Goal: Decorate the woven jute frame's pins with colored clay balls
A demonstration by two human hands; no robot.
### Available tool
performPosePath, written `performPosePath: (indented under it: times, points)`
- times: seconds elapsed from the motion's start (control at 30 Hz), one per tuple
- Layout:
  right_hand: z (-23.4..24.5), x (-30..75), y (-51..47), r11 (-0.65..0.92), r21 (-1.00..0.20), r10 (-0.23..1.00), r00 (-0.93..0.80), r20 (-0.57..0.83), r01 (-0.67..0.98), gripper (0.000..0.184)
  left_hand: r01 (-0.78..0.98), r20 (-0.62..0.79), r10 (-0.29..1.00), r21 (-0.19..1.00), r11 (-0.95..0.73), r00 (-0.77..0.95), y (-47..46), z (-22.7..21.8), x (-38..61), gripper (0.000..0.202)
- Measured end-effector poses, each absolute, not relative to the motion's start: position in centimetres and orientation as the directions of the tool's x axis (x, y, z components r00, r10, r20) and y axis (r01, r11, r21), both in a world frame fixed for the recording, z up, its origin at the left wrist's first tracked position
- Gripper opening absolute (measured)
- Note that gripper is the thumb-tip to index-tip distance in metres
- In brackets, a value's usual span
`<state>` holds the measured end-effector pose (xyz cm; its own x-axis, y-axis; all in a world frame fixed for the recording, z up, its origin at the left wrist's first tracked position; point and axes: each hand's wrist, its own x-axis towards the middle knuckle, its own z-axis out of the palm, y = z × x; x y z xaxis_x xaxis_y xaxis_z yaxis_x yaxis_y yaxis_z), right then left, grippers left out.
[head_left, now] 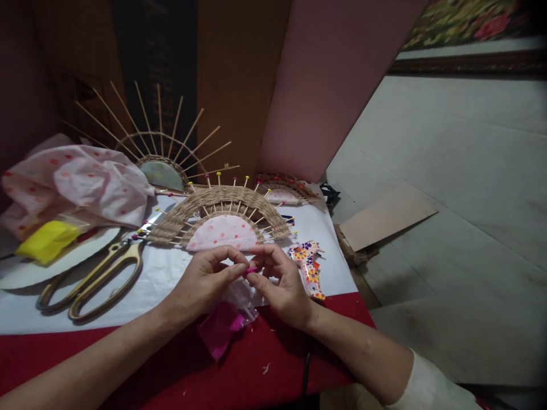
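My left hand [209, 279] and my right hand [280, 282] meet over the table edge, both pinching a small pink bead [252, 269] between their fingertips. Under them lies a clear plastic bag with pink contents [222, 327]. Just beyond my fingers sits a half-round woven fan piece [220, 219] with a pink dotted centre and bead-tipped sticks. A flower-patterned glue gun [308, 266] lies right of my right hand.
Large scissors [96, 279] lie at the left on white paper [162, 273]. Dotted pink cloth [81, 179], a yellow piece [47, 240] and a white plate [25, 273] sit far left. Another stick fan [164, 165] and a smaller one [284, 193] stand behind. Cardboard [387, 216] lies on the floor.
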<state>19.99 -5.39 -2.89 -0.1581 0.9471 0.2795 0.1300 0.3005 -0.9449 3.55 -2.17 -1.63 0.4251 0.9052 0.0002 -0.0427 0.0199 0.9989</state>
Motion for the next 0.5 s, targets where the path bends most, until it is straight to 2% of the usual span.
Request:
performPosePath:
  times: [0.13,0.3,0.4,0.5]
  points:
    - [-2.89,19.93,-5.41,0.305,-0.943,0.948,-0.139,0.287,0.133,0.029,-0.078,-0.007,0.925,0.996,0.039,0.381,-2.18,-1.7,3.56,0.021]
    - [-3.1,19.69,-5.29,0.258,-0.962,0.966,-0.019,0.257,0.089,0.025,-0.069,-0.021,0.923,0.996,0.052,0.383,-2.27,-1.54,3.55,0.02]
    - [-3.21,19.69,-5.27,0.247,-0.967,0.969,-0.029,0.246,0.064,0.027,-0.067,0.009,0.918,0.998,0.019,0.397,-2.19,-1.82,3.44,0.018]
    - [-3.02,19.82,-5.31,0.252,-0.96,0.967,-0.059,0.246,0.126,0.029,-0.034,0.011,0.918,0.999,0.003,0.395,-2.11,-1.96,3.35,0.018]
